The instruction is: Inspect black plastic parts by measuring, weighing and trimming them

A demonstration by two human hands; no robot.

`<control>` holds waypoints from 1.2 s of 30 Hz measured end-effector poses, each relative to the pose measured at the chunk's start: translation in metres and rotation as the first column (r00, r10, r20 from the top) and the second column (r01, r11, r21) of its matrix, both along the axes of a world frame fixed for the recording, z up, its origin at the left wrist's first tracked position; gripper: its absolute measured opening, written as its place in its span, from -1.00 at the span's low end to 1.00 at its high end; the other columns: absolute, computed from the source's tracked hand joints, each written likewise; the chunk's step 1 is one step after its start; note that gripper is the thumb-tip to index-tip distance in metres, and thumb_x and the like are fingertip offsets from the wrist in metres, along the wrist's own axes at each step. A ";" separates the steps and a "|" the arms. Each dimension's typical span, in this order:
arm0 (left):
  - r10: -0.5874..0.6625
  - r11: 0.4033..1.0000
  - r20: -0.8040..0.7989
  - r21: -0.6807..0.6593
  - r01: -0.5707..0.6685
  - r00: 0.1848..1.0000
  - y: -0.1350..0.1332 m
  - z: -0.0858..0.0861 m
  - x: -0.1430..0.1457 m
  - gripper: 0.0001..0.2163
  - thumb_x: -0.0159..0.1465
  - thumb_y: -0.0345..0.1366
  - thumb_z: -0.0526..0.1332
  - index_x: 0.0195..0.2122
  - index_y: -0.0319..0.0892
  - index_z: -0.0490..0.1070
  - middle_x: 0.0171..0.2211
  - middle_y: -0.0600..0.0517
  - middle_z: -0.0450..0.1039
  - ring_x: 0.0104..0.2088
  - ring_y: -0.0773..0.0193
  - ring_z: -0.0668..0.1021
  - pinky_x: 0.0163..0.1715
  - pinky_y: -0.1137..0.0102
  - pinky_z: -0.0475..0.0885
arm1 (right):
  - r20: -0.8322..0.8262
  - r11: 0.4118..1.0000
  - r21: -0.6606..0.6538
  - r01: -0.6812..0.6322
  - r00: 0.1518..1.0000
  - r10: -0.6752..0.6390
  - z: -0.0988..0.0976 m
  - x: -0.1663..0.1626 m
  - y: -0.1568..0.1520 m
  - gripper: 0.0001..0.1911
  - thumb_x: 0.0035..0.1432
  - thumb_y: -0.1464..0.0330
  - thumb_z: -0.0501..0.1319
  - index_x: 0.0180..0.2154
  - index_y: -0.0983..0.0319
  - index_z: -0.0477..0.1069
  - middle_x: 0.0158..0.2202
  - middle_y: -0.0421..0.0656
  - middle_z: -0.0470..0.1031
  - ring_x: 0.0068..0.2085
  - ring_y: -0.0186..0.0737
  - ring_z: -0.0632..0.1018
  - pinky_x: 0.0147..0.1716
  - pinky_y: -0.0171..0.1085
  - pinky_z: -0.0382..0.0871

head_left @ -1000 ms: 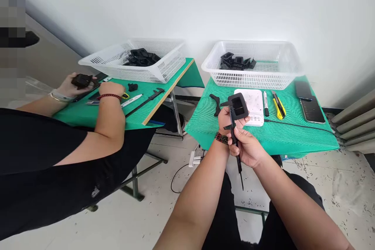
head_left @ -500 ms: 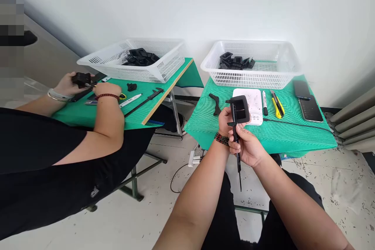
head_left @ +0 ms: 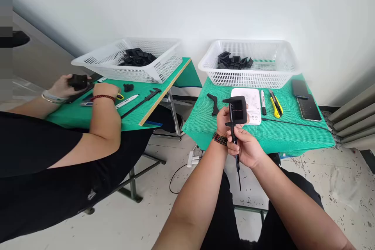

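Note:
My left hand (head_left: 222,120) is closed on a black rectangular frame-shaped part (head_left: 245,108), holding it up in front of the white scale; its fingers are partly hidden behind the part. Wrapped round the slider and beam of a black vernier caliper (head_left: 237,163) is my right hand (head_left: 247,148). The caliper stands nearly upright, with its jaws pointing left and lying at the left side of the part, spanning about its height. Whether the jaws touch the part I cannot tell. A curved black piece (head_left: 215,105) lies on the green cloth left of my hands.
Behind the white scale (head_left: 254,101) stands a white basket (head_left: 249,82) with black parts. A marker (head_left: 263,103), a yellow utility knife (head_left: 277,105) and phones (head_left: 309,108) lie to the right. At left, a co-worker's hands (head_left: 105,90) handle a black part beside another basket (head_left: 164,71).
The caliper and the part turn slightly in my hands, which keep their grips. The co-worker's tool tip no longer shows against their black part. The view has shifted a little.

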State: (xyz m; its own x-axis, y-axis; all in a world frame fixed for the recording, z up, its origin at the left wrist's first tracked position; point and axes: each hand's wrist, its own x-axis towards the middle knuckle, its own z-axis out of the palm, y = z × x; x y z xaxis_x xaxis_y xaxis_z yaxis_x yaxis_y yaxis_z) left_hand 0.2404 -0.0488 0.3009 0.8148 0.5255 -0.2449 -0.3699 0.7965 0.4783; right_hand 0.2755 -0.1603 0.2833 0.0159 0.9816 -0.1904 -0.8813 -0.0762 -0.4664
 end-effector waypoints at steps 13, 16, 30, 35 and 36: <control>0.015 1.000 0.040 -0.011 -0.015 0.999 0.004 -0.004 0.001 -0.54 0.15 -0.26 0.05 0.05 -0.29 0.45 -0.18 -0.25 0.60 -0.29 -0.03 0.65 -0.39 0.19 0.54 | 0.103 0.998 -0.051 0.041 0.994 -0.036 -0.004 -0.003 0.002 -0.64 0.17 0.12 0.44 -0.39 0.27 0.45 -0.57 -0.30 0.47 -0.73 -0.54 0.11 -0.71 -0.41 0.02; 0.023 1.000 0.037 -0.010 -0.023 0.999 0.004 -0.003 0.001 -0.53 0.16 -0.25 0.04 0.06 -0.29 0.45 -0.20 -0.24 0.60 -0.29 -0.04 0.65 -0.36 0.17 0.55 | 0.109 0.997 -0.063 0.044 0.993 -0.037 -0.002 -0.003 0.002 -0.62 0.15 0.10 0.45 -0.40 0.27 0.45 -0.58 -0.31 0.46 -0.74 -0.55 0.10 -0.71 -0.40 0.00; 0.083 0.996 0.100 0.028 -0.086 0.991 0.005 -0.007 0.001 -0.50 0.22 -0.26 0.03 0.18 -0.14 0.44 -0.23 -0.13 0.60 -0.41 0.12 0.57 -0.37 0.22 0.49 | 0.123 0.996 -0.080 0.035 0.992 -0.025 0.000 -0.003 0.001 -0.58 0.09 0.07 0.48 -0.42 0.27 0.44 -0.60 -0.31 0.44 -0.74 -0.53 0.12 -0.70 -0.39 -0.02; 0.078 0.997 0.095 0.022 -0.080 0.992 0.004 -0.004 0.001 -0.52 0.25 -0.24 0.02 0.16 -0.16 0.46 -0.30 -0.10 0.57 -0.47 0.17 0.53 -0.42 0.27 0.47 | 0.118 0.995 -0.094 0.043 0.992 -0.031 0.000 -0.004 0.001 -0.60 0.15 0.09 0.45 -0.42 0.27 0.43 -0.60 -0.30 0.44 -0.74 -0.53 0.12 -0.70 -0.40 -0.02; 0.078 0.997 0.095 0.022 -0.080 0.992 0.003 -0.003 0.001 -0.52 0.25 -0.24 0.01 0.16 -0.16 0.46 -0.31 -0.10 0.57 -0.48 0.18 0.52 -0.43 0.28 0.46 | 0.120 0.995 -0.094 0.043 0.992 -0.032 0.000 -0.004 0.001 -0.60 0.15 0.09 0.44 -0.42 0.27 0.43 -0.60 -0.31 0.44 -0.74 -0.53 0.13 -0.70 -0.40 -0.02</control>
